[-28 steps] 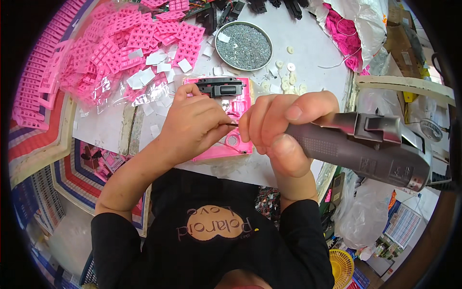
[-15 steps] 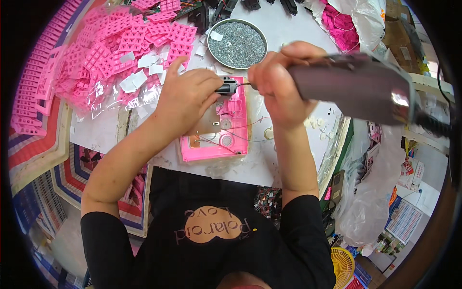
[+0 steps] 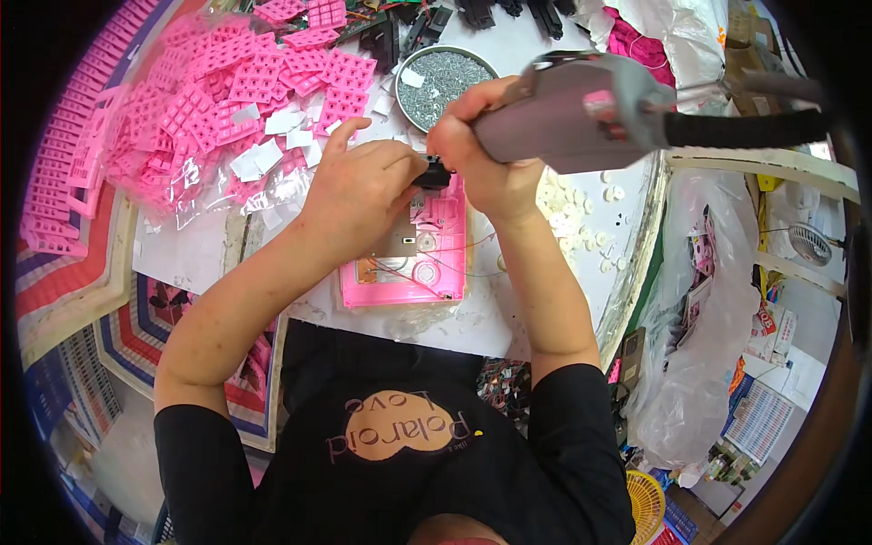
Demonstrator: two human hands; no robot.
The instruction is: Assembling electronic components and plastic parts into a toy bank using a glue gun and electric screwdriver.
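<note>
My right hand (image 3: 486, 162) is wrapped round a grey electric screwdriver (image 3: 568, 123), its thick black cord running off to the right. The tool's tip is hidden behind my fingers, close to a small black plastic part (image 3: 434, 174). My left hand (image 3: 363, 186) pinches that part at the far edge of a pink plastic casing (image 3: 404, 295), one finger raised. The casing lies open on the table, with thin red and dark wires, a brown-grey plate (image 3: 397, 241) and a round piece inside. My left hand covers its far left side.
Beyond my hands stands a round metal dish (image 3: 400, 102) of small screws. Pink keypad pieces (image 3: 259, 77) heap up in a clear bag at left, white paper bits (image 3: 257, 158) among them. White discs (image 3: 568, 213) are scattered at right. Black parts (image 3: 427, 27) lie at the back.
My right hand and the screwdriver have moved left, toward my left hand, and the tool's cord end has swung away from me. The tip, visible before, is now hidden.
</note>
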